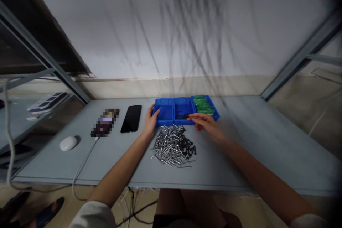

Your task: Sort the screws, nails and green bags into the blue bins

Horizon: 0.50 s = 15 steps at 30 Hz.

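A gray bench (253, 156), three joined blue parts bins (173, 111), your left hand (151, 122) with fingers curled over the left bin's rim, your right hand (205, 125) with fingers stretched out and nothing visibly held, just above the middle bin, a pile of metal pins (172, 146) between both hands

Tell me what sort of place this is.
Probably a small workshop or light assembly bench: a heap of loose silver metal pins lies on a grey table, beside a row of three blue plastic parts bins.
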Tool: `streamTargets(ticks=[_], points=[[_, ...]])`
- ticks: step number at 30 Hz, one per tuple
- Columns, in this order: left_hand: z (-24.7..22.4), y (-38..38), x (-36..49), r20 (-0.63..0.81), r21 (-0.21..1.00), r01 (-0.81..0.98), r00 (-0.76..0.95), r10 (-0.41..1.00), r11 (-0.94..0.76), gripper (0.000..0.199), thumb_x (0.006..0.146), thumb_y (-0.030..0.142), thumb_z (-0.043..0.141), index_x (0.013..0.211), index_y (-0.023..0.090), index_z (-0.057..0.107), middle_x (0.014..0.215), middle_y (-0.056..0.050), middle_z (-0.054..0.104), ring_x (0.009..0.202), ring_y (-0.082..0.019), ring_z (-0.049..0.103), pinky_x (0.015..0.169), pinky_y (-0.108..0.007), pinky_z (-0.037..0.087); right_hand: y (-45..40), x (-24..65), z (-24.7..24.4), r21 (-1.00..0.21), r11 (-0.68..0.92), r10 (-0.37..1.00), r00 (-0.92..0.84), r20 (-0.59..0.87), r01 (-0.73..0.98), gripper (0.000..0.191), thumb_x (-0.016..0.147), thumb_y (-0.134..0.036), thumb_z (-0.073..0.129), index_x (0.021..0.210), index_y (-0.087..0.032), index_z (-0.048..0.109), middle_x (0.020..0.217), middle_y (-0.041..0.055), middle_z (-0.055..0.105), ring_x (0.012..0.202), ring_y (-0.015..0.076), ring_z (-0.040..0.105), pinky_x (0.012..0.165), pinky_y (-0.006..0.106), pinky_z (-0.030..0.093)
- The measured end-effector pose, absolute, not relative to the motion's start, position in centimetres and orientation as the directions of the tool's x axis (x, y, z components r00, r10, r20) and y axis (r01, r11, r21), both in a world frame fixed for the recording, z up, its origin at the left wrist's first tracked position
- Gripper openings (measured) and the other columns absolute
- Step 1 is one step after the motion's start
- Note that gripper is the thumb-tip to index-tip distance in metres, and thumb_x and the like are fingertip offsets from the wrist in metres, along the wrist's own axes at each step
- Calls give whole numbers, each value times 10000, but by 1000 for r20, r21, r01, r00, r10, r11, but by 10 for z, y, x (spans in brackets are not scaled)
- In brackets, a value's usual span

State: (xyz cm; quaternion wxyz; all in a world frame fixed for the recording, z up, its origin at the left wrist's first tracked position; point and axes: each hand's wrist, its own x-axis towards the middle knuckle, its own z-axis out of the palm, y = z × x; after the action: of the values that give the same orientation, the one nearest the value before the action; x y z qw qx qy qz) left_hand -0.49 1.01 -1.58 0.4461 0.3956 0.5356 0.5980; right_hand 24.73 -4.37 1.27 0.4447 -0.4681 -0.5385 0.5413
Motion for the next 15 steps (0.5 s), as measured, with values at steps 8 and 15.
streamTargets(ticks=[8,15], points=[[-16,10,-4,18,993,-106,-286,958,-51,457,761,261,681,1212,228,615,1314,-84,611,1243,-249,545,1086,-393,402,-50,244,6,-719,286,946,-304,110,633,239,866,-328,555,954,-200,737,594,11,649,568,158,585,552,263,378],[-16,10,-4,17,993,-109,-294,956,-52,445,761,252,683,1201,230,621,1310,-84,613,1246,-246,543,1092,-394,396,-52,235,-2,-455,329,941,-326,87,828,278,910,-328,528,1082,-261,735,711,31,718,711,212,665,619,276,385]])
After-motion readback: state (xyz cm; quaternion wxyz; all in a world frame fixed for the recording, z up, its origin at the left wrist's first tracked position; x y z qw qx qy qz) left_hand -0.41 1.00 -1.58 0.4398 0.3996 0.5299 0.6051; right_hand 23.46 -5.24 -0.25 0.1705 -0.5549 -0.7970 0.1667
